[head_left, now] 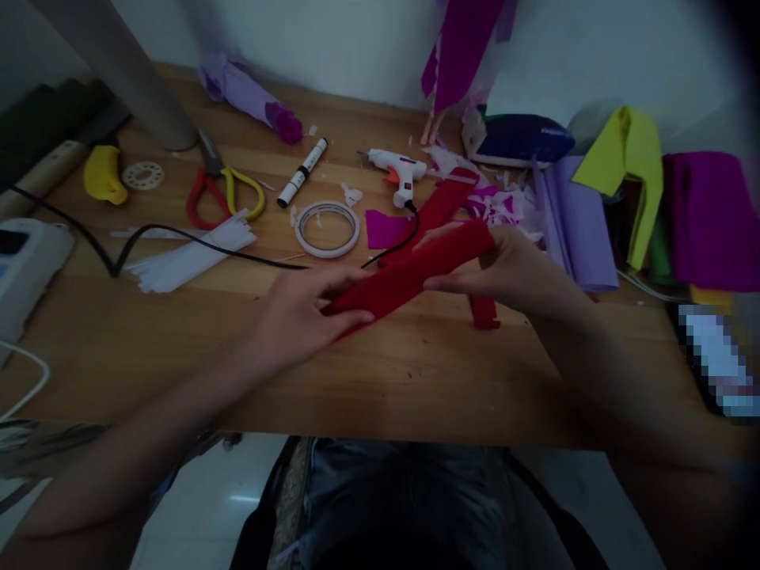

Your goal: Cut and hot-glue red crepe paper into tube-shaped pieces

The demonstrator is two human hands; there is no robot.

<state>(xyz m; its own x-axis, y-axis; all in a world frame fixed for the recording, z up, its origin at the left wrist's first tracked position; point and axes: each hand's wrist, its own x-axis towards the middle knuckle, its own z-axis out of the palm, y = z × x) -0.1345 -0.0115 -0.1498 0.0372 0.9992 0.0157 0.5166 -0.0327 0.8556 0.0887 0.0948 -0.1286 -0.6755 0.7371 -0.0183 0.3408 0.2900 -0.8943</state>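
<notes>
A long folded strip of red crepe paper [409, 277] is held just above the wooden table [416, 380], slanting from lower left to upper right. My left hand [297, 317] pinches its lower left end. My right hand [511, 269] grips its upper right end with fingers curled around it. More red paper [442, 207] lies flat behind the strip, and a short red piece [484, 311] hangs below my right hand.
On the table lie a roll of tape [328, 228], a white glue gun [397, 170] with black cord, a marker [302, 172], red-and-yellow scissors [222, 190], white paper strips [190, 257] and a purple paper flower [249, 95]. Purple, yellow and magenta paper sheets [629, 198] pile at right.
</notes>
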